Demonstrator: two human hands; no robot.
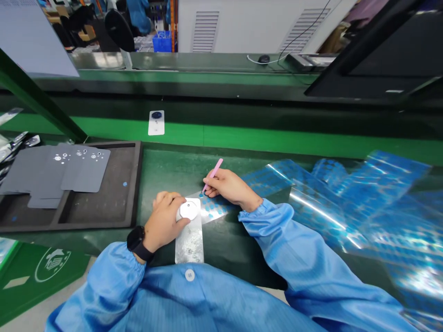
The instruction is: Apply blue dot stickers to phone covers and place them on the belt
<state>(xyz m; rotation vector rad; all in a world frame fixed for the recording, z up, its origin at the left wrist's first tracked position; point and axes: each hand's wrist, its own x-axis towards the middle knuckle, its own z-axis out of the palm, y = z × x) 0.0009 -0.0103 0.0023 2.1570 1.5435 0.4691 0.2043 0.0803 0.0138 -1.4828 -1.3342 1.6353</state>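
My left hand (166,219) is closed around a small white round part (188,210) that rests at the top of a long silvery plate (189,242) on the green bench. My right hand (230,186) pinches pink tweezers (212,174), whose tip touches a shiny film sheet of small blue round stickers (212,208) lying just right of the white part. Both arms wear blue sleeves, and a black watch sits on my left wrist.
A black foam tray (128,193) at left holds grey flat plates (85,168) with holes. Large reflective blue sticker sheets (346,193) spread across the right. A white card with a dark round part (156,122) lies on the green conveyor strip beyond. A dark monitor (380,55) stands at upper right.
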